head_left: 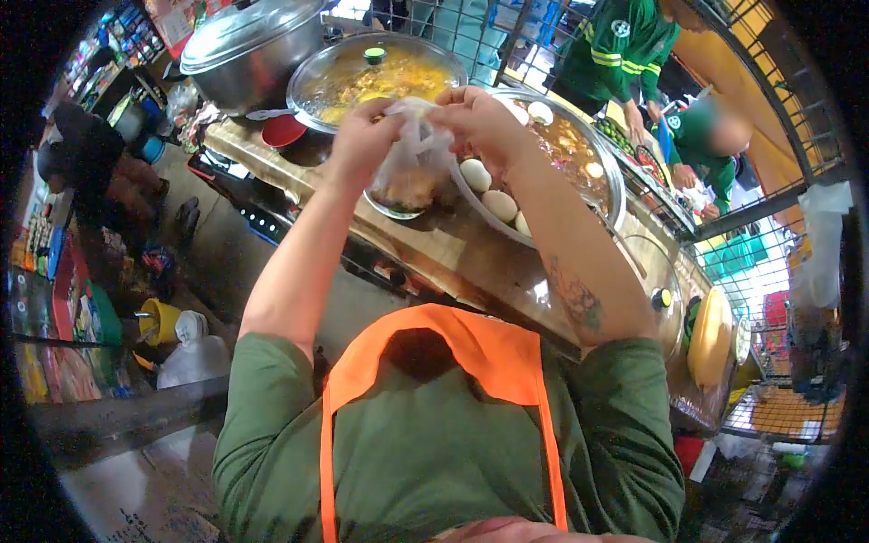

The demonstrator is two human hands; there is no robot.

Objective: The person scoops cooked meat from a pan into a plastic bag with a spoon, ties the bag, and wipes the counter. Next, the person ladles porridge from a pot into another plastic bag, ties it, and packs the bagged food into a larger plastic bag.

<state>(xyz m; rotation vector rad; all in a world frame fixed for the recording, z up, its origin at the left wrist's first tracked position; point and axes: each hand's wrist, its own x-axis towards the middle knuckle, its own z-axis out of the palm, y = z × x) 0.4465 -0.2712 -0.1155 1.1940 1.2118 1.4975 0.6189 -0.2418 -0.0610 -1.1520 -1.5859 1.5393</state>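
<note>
My left hand (367, 136) pinches one side of the top of a clear plastic bag (418, 136). On the other side, my right hand (480, 125) grips the bag's mouth with bent fingers. Brownish food shows in the lower part of the bag, which hangs over or rests on a small bowl (396, 214); I cannot tell which. Under my right forearm is a wide pan of stew (579, 149) with whole eggs (500, 205) along its near edge. Beyond my left hand stands a pan of yellow curry (348, 77) under a clear lid.
A large lidded metal pot (249, 68) and a red bowl (283, 131) stand left on the wooden counter (453, 258). Behind wire mesh (769, 222), people in green uniforms (625, 45) reach toward small dishes. A yellow bucket (160, 323) sits at lower left.
</note>
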